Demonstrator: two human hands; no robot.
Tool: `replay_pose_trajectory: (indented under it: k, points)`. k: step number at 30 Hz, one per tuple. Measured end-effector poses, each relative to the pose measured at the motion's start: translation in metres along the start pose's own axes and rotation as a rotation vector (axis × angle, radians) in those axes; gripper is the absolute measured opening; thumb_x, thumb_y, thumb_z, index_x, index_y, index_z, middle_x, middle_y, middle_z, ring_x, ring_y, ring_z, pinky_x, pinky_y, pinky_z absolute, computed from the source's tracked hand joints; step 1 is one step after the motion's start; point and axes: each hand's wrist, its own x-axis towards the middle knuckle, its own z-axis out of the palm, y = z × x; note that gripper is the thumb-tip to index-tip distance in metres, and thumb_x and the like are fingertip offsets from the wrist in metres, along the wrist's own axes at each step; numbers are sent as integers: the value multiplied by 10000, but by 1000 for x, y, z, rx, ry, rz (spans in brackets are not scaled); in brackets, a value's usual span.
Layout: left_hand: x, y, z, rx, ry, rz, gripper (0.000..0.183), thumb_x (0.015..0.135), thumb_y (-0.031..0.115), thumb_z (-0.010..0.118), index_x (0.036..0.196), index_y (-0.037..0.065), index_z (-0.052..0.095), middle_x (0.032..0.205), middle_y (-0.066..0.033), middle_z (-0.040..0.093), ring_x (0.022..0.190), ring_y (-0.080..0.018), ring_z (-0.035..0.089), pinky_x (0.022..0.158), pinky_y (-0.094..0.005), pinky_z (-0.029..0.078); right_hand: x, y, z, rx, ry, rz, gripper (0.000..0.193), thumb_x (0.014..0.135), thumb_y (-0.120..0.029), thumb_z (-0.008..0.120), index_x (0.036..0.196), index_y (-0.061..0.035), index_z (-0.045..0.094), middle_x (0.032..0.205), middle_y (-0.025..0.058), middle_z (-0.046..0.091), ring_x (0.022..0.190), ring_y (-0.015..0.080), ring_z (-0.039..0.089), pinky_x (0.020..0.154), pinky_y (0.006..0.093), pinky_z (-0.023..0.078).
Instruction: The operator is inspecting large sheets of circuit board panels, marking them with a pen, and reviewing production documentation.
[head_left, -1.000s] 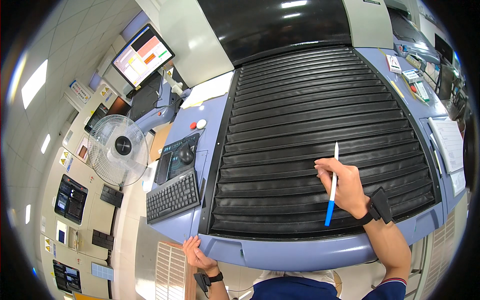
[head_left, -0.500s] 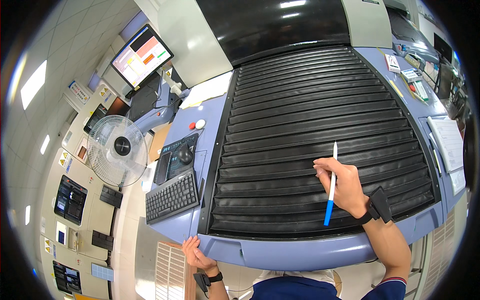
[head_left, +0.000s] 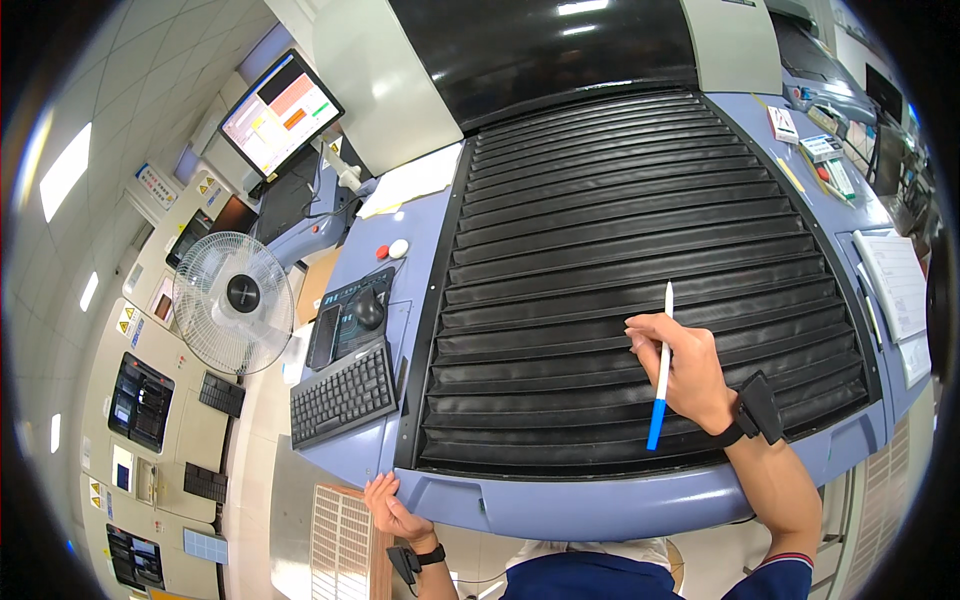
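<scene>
My right hand (head_left: 688, 375) is closed around a slim white pen (head_left: 656, 425) with a blue end. Its pale tip points away from me, and the blue end hangs below the hand toward me. Beneath them spreads a black pleated bellows cover (head_left: 600, 270) on a blue-grey machine bed (head_left: 600, 508). At the near left corner of that bed, my left hand (head_left: 392, 510) rests with its fingers stretched against the edge and nothing visible in them. Both wrists wear black bands.
To the left lie a black keyboard (head_left: 345, 396), a mouse (head_left: 370, 308) and red and white buttons (head_left: 391, 250), with papers (head_left: 412, 183) beyond. A fan (head_left: 233, 300) and a monitor (head_left: 282, 112) stand farther left. Small boxes (head_left: 783, 124) and a sheaf of papers (head_left: 893, 283) lie on the right.
</scene>
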Motion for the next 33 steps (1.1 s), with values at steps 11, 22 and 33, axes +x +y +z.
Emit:
replay_pose_trajectory:
  k: [11, 22, 33]
  points:
    - [0, -1, 0, 0, -3, 0, 358, 873, 179, 411, 844, -60, 675, 957, -199, 717, 1014, -374, 626, 1066, -531, 367, 0, 0, 0, 3, 6, -9, 198, 866, 41, 644, 1063, 34, 629, 865, 200, 717, 815, 304, 738, 679, 325, 592]
    - [1, 1, 0, 13, 5, 1, 356, 874, 181, 413, 837, -57, 675, 948, -198, 719, 1007, -372, 627, 1059, -537, 372, 0, 1, 1, -10, 0, -33, 203, 866, 32, 652, 1066, 28, 621, 850, 193, 717, 790, 307, 735, 661, 333, 586]
    - [0, 0, 1, -1, 5, -8, 354, 854, 184, 415, 838, -61, 670, 950, -202, 715, 1020, -372, 619, 1062, -548, 366, -1, 3, 2, -15, 12, -37, 210, 862, 31, 651, 1068, 24, 613, 857, 187, 718, 776, 307, 732, 663, 336, 586]
